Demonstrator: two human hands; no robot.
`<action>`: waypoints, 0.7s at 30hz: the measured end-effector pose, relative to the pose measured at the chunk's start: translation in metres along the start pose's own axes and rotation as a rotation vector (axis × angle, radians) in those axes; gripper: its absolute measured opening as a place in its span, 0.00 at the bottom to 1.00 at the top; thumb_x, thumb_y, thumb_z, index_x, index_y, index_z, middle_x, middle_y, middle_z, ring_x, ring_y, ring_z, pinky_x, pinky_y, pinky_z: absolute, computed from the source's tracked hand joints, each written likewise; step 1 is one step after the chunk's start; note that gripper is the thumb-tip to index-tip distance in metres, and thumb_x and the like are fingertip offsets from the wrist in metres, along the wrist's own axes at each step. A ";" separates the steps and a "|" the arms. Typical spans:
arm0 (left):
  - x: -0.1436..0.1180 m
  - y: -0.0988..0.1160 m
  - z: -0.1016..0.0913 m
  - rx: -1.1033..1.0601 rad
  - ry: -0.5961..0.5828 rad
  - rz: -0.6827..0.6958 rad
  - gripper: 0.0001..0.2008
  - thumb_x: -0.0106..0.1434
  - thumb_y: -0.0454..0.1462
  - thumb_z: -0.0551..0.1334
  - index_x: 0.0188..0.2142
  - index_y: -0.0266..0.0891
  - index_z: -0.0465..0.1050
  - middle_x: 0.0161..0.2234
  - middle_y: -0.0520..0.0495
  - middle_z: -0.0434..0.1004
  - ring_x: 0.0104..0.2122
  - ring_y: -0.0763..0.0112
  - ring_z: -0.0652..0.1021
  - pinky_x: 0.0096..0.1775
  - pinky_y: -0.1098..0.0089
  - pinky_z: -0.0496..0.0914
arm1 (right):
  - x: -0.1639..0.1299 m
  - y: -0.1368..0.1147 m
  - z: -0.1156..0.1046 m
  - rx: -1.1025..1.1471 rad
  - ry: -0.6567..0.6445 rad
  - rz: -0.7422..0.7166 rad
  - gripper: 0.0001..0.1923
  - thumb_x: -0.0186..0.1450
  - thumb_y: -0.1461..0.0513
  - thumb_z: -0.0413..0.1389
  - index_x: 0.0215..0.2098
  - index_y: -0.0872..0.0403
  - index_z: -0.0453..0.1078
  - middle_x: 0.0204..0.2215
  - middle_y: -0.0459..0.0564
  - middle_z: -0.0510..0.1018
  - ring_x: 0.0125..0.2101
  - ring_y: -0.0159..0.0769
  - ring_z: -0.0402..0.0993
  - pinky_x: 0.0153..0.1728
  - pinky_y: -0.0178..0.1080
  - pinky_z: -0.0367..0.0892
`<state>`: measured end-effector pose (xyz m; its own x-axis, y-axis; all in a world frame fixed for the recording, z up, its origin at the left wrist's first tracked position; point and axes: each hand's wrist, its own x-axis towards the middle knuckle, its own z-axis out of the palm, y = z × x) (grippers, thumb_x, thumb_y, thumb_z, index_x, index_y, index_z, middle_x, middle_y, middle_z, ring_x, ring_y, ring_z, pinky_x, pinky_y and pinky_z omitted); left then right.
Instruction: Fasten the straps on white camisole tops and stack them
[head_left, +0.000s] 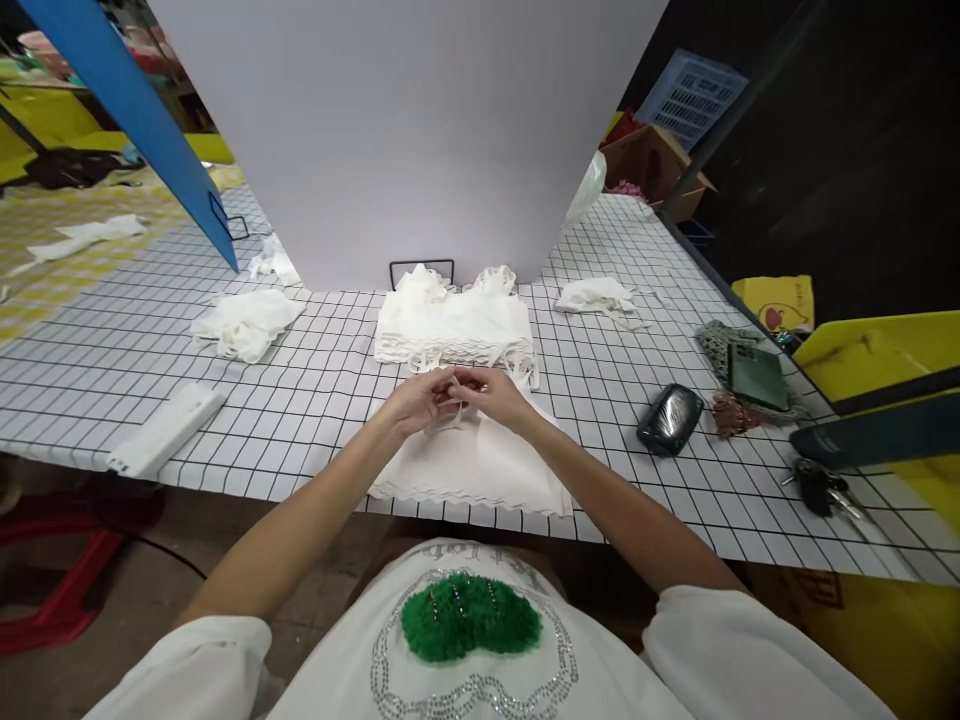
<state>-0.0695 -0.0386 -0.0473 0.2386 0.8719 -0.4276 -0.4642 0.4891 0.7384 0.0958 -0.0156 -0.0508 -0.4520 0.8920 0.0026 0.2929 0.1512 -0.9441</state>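
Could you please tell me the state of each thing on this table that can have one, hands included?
left hand: pinching a strap of the white garment
right hand: fingers closed on the same strap
white garment: laid flat at the table edge
stack of white garments: folded, piled behind the hands
phone: lying face down
keys: lying loose
white board: standing upright

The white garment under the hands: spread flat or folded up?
Spread flat: the white garment lies open at the table edge, scalloped hem showing; both hands pinch its top edge.
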 end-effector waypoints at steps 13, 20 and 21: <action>-0.012 0.005 -0.014 0.010 -0.065 -0.038 0.13 0.70 0.40 0.61 0.35 0.32 0.77 0.31 0.42 0.81 0.35 0.64 0.82 0.49 0.60 0.76 | -0.011 -0.029 -0.007 0.291 -0.235 0.062 0.18 0.56 0.49 0.66 0.31 0.55 0.80 0.26 0.48 0.79 0.30 0.34 0.74 0.36 0.40 0.70; -0.043 -0.003 -0.024 0.049 -0.084 -0.049 0.13 0.65 0.41 0.66 0.38 0.30 0.81 0.38 0.36 0.83 0.37 0.64 0.83 0.44 0.65 0.77 | -0.004 -0.019 -0.010 0.297 -0.102 0.057 0.18 0.57 0.50 0.66 0.36 0.56 0.81 0.29 0.49 0.81 0.31 0.33 0.75 0.41 0.41 0.72; -0.045 -0.005 -0.025 0.082 -0.041 -0.017 0.10 0.62 0.39 0.68 0.37 0.31 0.81 0.37 0.38 0.83 0.34 0.67 0.82 0.41 0.68 0.77 | -0.004 -0.016 -0.010 0.289 -0.098 0.058 0.18 0.57 0.50 0.66 0.36 0.56 0.81 0.30 0.49 0.81 0.32 0.34 0.75 0.42 0.41 0.72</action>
<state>-0.0998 -0.0805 -0.0449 0.2812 0.8626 -0.4205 -0.3886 0.5030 0.7720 0.1013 -0.0174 -0.0325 -0.5246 0.8483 -0.0722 0.0752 -0.0383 -0.9964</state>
